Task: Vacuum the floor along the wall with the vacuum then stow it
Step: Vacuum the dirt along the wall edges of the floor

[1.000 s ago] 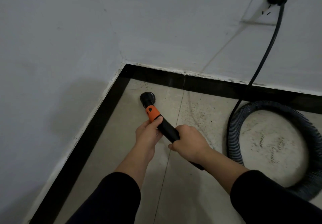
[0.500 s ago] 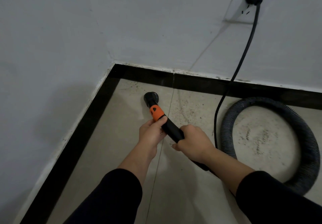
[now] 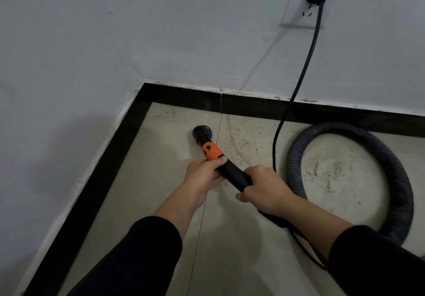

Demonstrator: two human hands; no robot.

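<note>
Both hands on the vacuum wand (image 3: 232, 173), round nozzle (image 3: 202, 132) down on the corner tile.
Left hand (image 3: 202, 176) grips just behind the orange collar (image 3: 210, 150) and right hand (image 3: 264, 189) wraps the wand further back. The nozzle is nearer the grout line (image 3: 219, 125) than a second ago, so the sweep looks to be creeping right toward the grit (image 3: 239, 139) by the baseboard (image 3: 253, 108). Hose (image 3: 391, 169) is coiled at right. Stowing not started.

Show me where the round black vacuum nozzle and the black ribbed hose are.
round black vacuum nozzle (image 3: 202, 132): head view, on its round tip at the floor.
black ribbed hose (image 3: 338, 128): head view, on the top of its loop.
</note>
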